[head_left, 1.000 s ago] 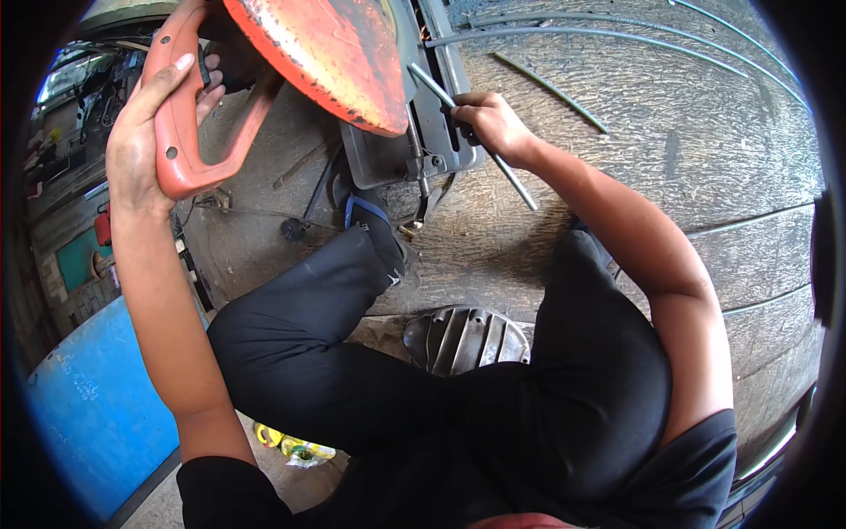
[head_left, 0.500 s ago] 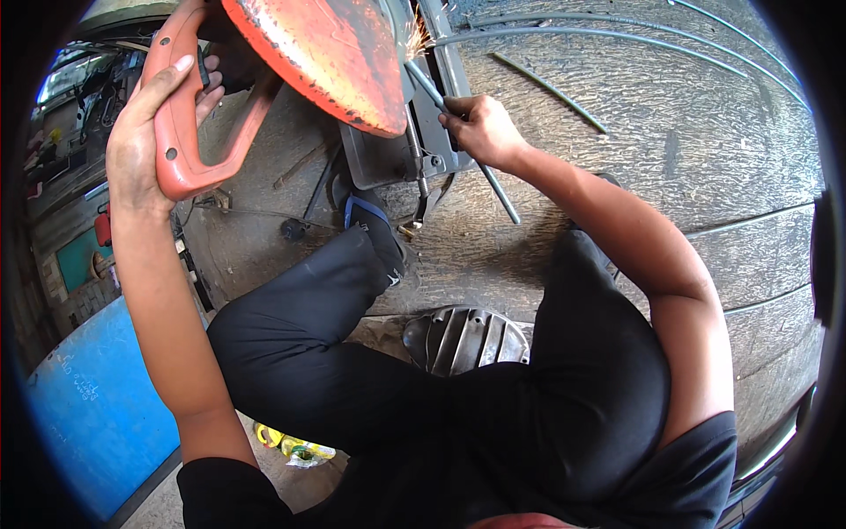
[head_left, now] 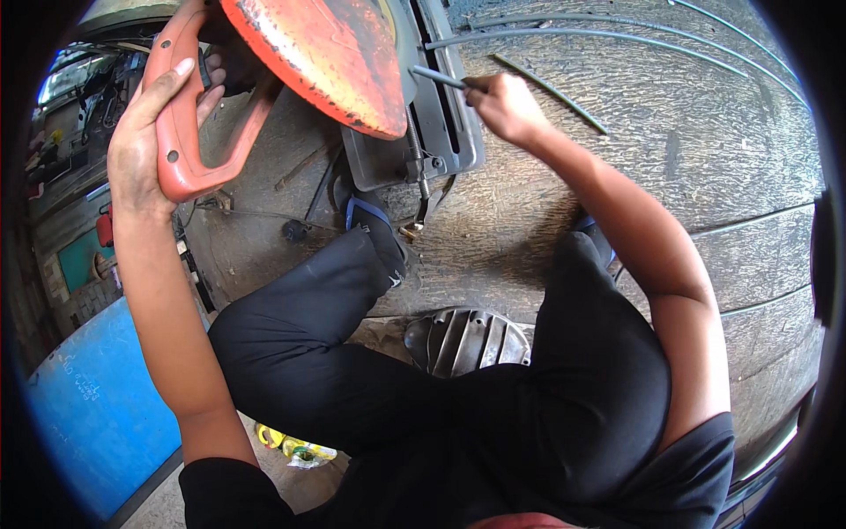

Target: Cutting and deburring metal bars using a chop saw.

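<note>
An orange cut-off saw with a chipped, worn guard fills the upper middle. My left hand is wrapped round the saw's loop handle, the thumb lying along its top and the fingers near the dark trigger. Over the right side of the grey saw base, my right hand is closed on a thin grey metal rod. The rod's free end points left toward the cutting disc, beside the guard's right edge; whether they touch, I cannot tell. The rod's other end is hidden by my hand.
Long thin rods extend rightward from the saw, and a shorter rod lies on the rough floor. A ribbed metal cover sits between my legs. At lower left are a blue panel and a yellow packet.
Sparks at the disc have vanished. My right hand has shifted slightly right and up, turning the rod flatter, and its near end no longer shows. My left hand stays on the handle.
</note>
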The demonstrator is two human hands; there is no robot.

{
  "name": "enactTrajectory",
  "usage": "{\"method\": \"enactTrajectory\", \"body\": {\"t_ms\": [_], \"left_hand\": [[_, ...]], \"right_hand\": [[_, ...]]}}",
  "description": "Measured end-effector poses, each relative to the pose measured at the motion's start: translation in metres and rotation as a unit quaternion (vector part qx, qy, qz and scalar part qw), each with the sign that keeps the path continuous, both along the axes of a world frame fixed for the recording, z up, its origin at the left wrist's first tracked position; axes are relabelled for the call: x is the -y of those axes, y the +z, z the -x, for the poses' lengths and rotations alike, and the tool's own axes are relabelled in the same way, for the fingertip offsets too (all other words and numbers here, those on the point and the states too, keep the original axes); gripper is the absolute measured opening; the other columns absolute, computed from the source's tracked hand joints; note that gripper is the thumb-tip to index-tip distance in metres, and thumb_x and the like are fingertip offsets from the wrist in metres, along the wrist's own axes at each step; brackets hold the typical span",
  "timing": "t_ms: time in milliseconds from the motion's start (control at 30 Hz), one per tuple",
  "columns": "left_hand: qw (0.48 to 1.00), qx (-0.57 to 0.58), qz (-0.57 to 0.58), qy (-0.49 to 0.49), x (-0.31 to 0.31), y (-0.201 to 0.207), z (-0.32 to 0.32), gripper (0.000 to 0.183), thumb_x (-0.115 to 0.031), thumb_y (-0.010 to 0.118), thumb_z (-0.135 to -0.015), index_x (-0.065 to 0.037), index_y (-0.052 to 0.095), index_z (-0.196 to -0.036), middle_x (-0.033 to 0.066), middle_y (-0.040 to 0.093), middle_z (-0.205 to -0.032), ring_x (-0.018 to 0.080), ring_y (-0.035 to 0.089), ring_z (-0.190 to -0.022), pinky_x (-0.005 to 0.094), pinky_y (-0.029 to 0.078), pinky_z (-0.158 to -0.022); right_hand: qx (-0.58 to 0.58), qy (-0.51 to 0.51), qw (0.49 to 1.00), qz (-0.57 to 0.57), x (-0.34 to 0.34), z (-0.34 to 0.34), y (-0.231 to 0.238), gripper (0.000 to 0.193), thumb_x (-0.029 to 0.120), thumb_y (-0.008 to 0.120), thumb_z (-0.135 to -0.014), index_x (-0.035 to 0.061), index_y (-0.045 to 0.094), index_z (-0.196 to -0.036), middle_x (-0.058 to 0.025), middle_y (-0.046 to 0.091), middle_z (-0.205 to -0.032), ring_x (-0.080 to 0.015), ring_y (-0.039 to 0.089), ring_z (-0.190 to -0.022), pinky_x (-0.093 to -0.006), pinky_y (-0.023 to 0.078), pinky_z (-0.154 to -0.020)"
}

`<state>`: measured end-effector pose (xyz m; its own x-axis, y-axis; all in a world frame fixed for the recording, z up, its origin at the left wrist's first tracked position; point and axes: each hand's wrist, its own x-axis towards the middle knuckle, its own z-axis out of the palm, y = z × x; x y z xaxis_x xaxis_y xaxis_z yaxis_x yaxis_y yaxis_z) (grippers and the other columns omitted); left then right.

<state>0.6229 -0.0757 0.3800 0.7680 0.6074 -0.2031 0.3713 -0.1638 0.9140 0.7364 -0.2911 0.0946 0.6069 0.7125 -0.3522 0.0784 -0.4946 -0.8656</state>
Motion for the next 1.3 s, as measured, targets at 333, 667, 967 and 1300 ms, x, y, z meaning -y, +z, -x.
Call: {"method": "enactTrajectory", "body": {"t_ms": [333,667,967,1300], "left_hand": [[0.999,-0.035,0.009,-0.011,-0.014,0.002,0.004,0.053,-0.015,0.058,-0.092,0.008,0.038,-0.135,0.0189,0.055,-0.121,0.0252,0.057,-0.109,0.0375,0.045,-0.100],[0.999,-0.043,0.005,-0.006,-0.008,0.003,0.002,0.055,-0.017,0.057,-0.093,0.008,0.036,-0.137,0.0190,0.052,-0.125,0.0255,0.054,-0.115,0.0408,0.040,-0.105],[0.999,-0.033,0.007,0.009,-0.004,0.003,0.001,0.052,-0.015,0.058,-0.091,0.008,0.040,-0.133,0.0188,0.055,-0.120,0.0259,0.057,-0.109,0.0397,0.044,-0.101],[0.999,-0.039,0.005,0.009,-0.006,0.003,0.000,0.054,-0.017,0.059,-0.092,0.007,0.038,-0.135,0.0170,0.052,-0.123,0.0236,0.055,-0.112,0.0395,0.044,-0.101]], "right_hand": [[0.242,0.028,0.969,-0.049,-0.004,-0.044,0.018,0.030,0.026,0.058,-0.077,0.0040,0.062,-0.097,-0.0215,0.066,-0.080,-0.0396,0.065,-0.081,-0.0462,0.052,-0.077],[0.371,0.075,0.925,-0.037,-0.013,-0.044,0.033,0.031,0.022,0.058,-0.076,0.0106,0.062,-0.104,-0.0192,0.067,-0.077,-0.0380,0.066,-0.075,-0.0478,0.054,-0.070],[0.379,0.066,0.921,-0.067,-0.011,-0.041,0.027,0.030,0.022,0.058,-0.077,0.0111,0.062,-0.104,-0.0194,0.066,-0.075,-0.0381,0.066,-0.074,-0.0477,0.054,-0.069],[0.399,0.069,0.912,-0.063,-0.013,-0.043,0.025,0.030,0.020,0.056,-0.074,0.0112,0.063,-0.102,-0.0180,0.065,-0.071,-0.0374,0.065,-0.070,-0.0475,0.054,-0.065]]}}
